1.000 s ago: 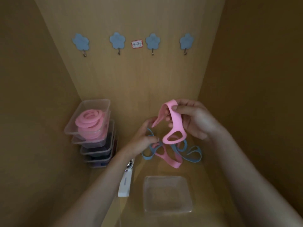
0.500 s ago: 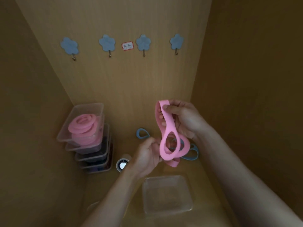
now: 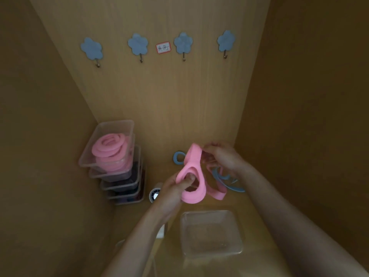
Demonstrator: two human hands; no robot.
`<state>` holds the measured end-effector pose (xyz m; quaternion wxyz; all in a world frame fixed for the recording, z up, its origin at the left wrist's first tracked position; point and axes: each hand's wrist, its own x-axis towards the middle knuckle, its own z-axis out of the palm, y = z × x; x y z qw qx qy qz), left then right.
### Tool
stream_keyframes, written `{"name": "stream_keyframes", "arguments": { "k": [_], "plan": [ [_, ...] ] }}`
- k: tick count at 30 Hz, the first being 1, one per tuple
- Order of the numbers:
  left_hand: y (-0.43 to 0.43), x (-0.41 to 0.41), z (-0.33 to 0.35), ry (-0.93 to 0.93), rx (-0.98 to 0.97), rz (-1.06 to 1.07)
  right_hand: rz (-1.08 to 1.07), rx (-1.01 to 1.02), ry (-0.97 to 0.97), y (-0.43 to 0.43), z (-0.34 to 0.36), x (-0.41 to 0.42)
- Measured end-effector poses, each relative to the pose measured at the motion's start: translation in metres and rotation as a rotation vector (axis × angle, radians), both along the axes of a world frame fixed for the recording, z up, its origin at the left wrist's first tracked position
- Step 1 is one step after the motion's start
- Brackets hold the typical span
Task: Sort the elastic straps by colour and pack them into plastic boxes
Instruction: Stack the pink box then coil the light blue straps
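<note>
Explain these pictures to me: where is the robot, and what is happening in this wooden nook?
There is no robot here. A person works with bare hands, and the only camera sits on their head, looking forward and down. The left hand and the right hand both hold one pink strap, which is bent into loops. On the wooden surface behind it lie blue straps and a second pink strap. Nearer the camera stands an empty clear box. At the left is a stack of boxes. Its top box holds coiled pink straps. Four blue flower hooks hang on the back wall.
</note>
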<state>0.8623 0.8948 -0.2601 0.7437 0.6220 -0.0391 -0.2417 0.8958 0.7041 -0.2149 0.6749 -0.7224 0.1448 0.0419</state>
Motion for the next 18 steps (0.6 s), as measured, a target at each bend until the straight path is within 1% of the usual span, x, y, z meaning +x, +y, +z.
{"name": "stream_keyframes", "arguments": {
  "k": [2, 3, 4, 6, 7, 8, 10, 12, 13, 15, 17, 18],
  "plan": [
    [0.009, 0.002, -0.005, -0.026, 0.103, 0.051, -0.006, -0.138, 0.027, -0.008, -0.035, 0.0],
    [0.013, 0.003, -0.007, -0.034, 0.155, 0.074, 0.015, -0.271, 0.044, -0.012, -0.053, 0.0],
    [0.017, 0.003, -0.007, -0.041, 0.203, 0.088, 0.068, -0.457, 0.077, -0.016, -0.074, 0.001],
    [0.024, 0.002, -0.005, -0.054, 0.275, 0.081, 0.294, -0.874, 0.21, -0.02, -0.107, -0.005],
    [0.028, 0.002, -0.004, -0.058, 0.295, 0.066, 0.381, -1.014, 0.266, -0.021, -0.121, -0.008],
    [0.03, 0.002, -0.002, -0.058, 0.304, 0.052, 0.399, -1.106, 0.286, -0.022, -0.137, -0.01],
    [0.035, 0.003, 0.0, -0.066, 0.312, 0.026, 0.335, -1.209, 0.322, -0.021, -0.154, -0.013],
    [0.037, 0.005, 0.001, -0.051, 0.279, 0.028, 0.303, -1.215, 0.323, -0.021, -0.161, -0.011],
    [0.039, 0.006, 0.001, -0.033, 0.26, 0.032, 0.31, -1.155, 0.336, -0.022, -0.155, -0.01],
    [0.041, 0.008, 0.004, -0.002, 0.239, 0.043, 0.308, -0.939, 0.287, -0.029, -0.138, -0.004],
    [0.042, 0.01, 0.004, 0.054, 0.185, 0.052, 0.254, -0.692, 0.156, -0.038, -0.112, 0.0],
    [0.042, 0.01, 0.005, 0.099, 0.143, 0.073, 0.218, -0.604, 0.092, -0.041, -0.098, 0.001]
  ]
}}
